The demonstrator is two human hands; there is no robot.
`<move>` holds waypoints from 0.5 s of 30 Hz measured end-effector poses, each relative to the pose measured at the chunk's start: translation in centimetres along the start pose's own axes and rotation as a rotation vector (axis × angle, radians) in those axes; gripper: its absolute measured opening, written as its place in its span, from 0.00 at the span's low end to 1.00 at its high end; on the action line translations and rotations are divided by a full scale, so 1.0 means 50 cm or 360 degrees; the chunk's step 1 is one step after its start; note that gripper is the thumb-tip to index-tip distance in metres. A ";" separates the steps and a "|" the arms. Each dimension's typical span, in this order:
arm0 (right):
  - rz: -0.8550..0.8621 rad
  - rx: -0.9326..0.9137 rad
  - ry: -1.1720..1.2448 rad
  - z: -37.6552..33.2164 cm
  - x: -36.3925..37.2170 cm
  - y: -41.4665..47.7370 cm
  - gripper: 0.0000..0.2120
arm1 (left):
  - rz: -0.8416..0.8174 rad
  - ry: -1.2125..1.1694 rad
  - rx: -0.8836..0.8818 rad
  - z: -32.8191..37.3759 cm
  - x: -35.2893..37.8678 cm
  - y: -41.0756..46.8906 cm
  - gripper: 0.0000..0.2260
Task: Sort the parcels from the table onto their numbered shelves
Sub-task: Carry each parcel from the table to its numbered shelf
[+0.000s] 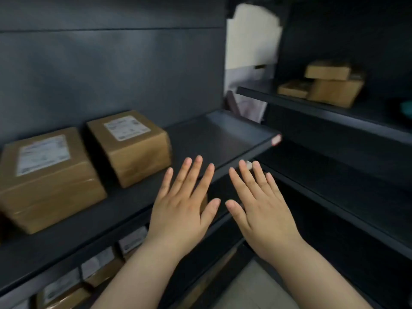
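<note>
Two brown cardboard parcels with white labels stand on a dark shelf (223,130): a larger one (44,179) at the far left and a smaller one (131,146) beside it. My left hand (185,208) and my right hand (265,210) are stretched out flat side by side in front of that shelf's front edge, palms down, fingers apart, holding nothing. Neither hand touches a parcel; the smaller parcel lies just left of my left hand. A small red-edged tag (276,139) marks the shelf's right end.
On the shelf below, a row of several labelled parcels (100,264) shows under my left forearm. A second dark shelving unit stands to the right; its upper shelf (289,101) carries three stacked brown parcels (330,85). Pale floor (252,288) lies between the units.
</note>
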State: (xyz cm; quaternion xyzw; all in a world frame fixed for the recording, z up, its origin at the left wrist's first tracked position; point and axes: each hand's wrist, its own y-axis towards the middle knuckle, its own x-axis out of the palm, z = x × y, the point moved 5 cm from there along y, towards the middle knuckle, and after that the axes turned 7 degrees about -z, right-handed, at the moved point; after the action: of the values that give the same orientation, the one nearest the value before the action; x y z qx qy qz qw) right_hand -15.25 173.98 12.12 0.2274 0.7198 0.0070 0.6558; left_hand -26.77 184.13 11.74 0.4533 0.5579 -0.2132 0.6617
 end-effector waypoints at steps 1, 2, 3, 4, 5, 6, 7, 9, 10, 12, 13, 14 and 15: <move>-0.0020 0.0111 -0.0034 0.020 -0.003 -0.040 0.29 | -0.0043 -0.0044 0.0078 0.030 0.015 -0.004 0.27; -0.0053 0.0221 -0.0075 0.040 -0.006 -0.080 0.29 | -0.0082 -0.0075 0.0161 0.065 0.029 -0.008 0.27; -0.0084 0.0325 -0.0119 0.061 -0.013 -0.122 0.29 | -0.0116 -0.0104 0.0248 0.103 0.042 -0.012 0.27; -0.0113 0.0425 -0.0153 0.083 -0.022 -0.165 0.30 | -0.0142 -0.0132 0.0335 0.146 0.051 -0.015 0.27; -0.0129 0.0520 -0.0183 0.106 -0.034 -0.208 0.30 | -0.0164 -0.0164 0.0421 0.192 0.056 -0.019 0.27; -0.0135 0.0619 -0.0207 0.129 -0.047 -0.252 0.30 | -0.0182 -0.0197 0.0508 0.240 0.058 -0.023 0.27; -0.0128 0.0725 -0.0234 0.150 -0.065 -0.295 0.30 | -0.0198 -0.0230 0.0597 0.290 0.057 -0.028 0.27; -0.0101 0.0943 -0.0298 0.191 -0.104 -0.380 0.30 | -0.0208 -0.0287 0.0784 0.390 0.046 -0.039 0.27; -0.0099 0.1037 -0.0313 0.208 -0.124 -0.421 0.31 | -0.0203 -0.0309 0.0880 0.437 0.039 -0.047 0.27; -0.0062 0.1172 -0.0291 0.238 -0.159 -0.503 0.34 | -0.0190 -0.0345 0.1048 0.528 0.023 -0.064 0.27; -0.0040 0.1231 -0.0277 0.252 -0.176 -0.545 0.35 | -0.0191 -0.0362 0.1117 0.573 0.014 -0.074 0.26; -0.0032 0.1295 -0.0274 0.266 -0.191 -0.588 0.36 | -0.0195 -0.0369 0.1180 0.617 0.004 -0.085 0.26; -0.0025 0.1363 -0.0280 0.279 -0.207 -0.633 0.36 | -0.0200 -0.0365 0.1244 0.664 -0.006 -0.097 0.26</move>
State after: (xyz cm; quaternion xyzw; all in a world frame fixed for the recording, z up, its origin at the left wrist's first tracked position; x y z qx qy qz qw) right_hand -11.73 138.11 10.15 0.4733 0.6007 -0.3166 0.5613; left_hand -12.56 153.84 9.14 0.6088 0.3841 -0.4982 0.4834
